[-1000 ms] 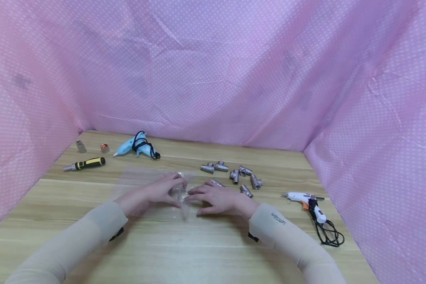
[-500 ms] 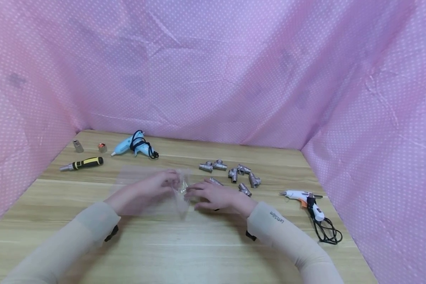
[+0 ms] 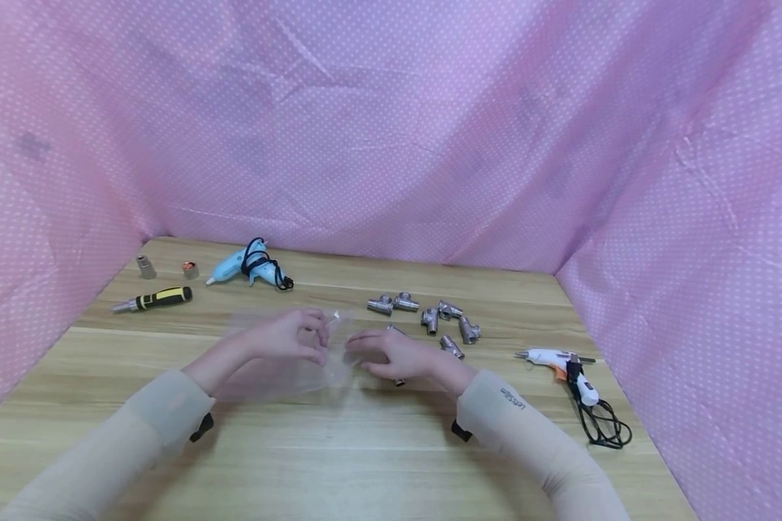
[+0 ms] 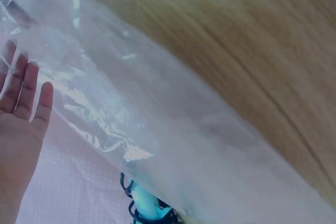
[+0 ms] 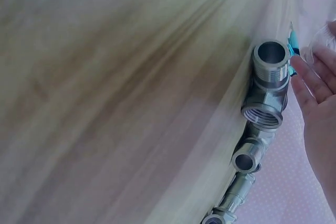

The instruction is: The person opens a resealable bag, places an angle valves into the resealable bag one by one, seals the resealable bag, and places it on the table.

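A clear plastic bag lies on the table under and around my left hand. Its crumpled, shiny side fills much of the left wrist view. There the left fingers reach against the film, fairly straight; the thumb is out of sight. My right hand is at the bag's right edge, and a loop of film meets its fingertips. Whether either hand pinches the film is hidden. Metal tee fittings lie beside and partly behind the right hand, in a group with several others.
Back left are a blue glue gun with a wrapped cord, a yellow-and-black screwdriver and two small metal pieces, one a socket-like cylinder. A white glue gun with a black cord lies at the right. Pink dotted cloth walls the table.
My left hand drew back left from the crumpled film and its thumb and fingers parted. The bag's right part looks more spread out. My right hand shifted only slightly.
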`<state>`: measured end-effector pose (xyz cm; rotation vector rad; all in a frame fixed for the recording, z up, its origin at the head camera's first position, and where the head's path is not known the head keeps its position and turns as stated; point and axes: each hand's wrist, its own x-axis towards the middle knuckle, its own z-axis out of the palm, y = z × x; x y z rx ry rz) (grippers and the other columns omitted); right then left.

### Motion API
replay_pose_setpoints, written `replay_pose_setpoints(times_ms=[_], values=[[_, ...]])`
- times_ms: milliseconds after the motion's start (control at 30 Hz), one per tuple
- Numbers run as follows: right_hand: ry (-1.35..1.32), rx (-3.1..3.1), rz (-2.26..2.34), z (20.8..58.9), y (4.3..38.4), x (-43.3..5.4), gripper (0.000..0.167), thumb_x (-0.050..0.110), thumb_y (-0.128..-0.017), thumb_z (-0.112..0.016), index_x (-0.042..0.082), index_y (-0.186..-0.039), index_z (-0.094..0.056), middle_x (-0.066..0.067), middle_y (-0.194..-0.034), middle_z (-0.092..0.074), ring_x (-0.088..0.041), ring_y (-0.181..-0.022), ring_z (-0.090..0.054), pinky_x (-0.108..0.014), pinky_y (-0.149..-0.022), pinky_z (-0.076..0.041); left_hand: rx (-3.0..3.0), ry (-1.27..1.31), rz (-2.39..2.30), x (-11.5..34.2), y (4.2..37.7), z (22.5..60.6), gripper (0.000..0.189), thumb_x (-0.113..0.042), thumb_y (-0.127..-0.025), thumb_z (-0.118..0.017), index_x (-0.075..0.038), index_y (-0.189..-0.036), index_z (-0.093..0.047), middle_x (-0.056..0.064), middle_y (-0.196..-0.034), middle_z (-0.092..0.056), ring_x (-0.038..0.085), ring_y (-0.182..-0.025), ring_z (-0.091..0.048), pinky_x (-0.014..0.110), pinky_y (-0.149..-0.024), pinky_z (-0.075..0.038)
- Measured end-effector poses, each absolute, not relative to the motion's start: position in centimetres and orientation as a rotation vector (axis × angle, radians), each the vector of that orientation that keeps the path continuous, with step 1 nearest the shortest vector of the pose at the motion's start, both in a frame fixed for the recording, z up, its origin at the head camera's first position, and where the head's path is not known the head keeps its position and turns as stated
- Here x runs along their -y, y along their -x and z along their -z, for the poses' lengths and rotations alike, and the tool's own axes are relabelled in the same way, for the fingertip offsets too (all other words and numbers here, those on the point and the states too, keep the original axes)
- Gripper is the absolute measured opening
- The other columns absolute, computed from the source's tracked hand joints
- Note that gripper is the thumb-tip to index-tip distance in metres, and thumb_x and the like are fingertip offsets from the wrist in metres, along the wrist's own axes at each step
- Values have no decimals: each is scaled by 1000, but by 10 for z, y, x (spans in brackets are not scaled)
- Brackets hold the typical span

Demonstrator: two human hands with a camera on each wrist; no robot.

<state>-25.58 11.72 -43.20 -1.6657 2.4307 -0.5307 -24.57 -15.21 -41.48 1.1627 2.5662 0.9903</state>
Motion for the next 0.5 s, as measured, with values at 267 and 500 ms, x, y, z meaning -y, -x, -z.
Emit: replay_pose_setpoints(times_ms=[267,500], values=[[1530,-2442,564,431,255,-121,47,34,-97,-46,11,-138,-47,-8,-142,-47,-19,-132,-41,-34,-111,-32,-2686,-1065,-935,145,241,412,22,-46,-84,-65,-24,-83,-68,-12,-88,-59,8,-80,-55,27,-73,-50],[1595,-2455,595,429,254,-121,46,33,-96,-48,11,-137,-49,-5,-143,-45,-19,-132,-41,-35,-110,-33,-2610,-1094,-1033,142,238,413,31,-7,-82,-67,-9,-113,-66,7,-100,-61,9,-74,-52,24,-64,-51]])
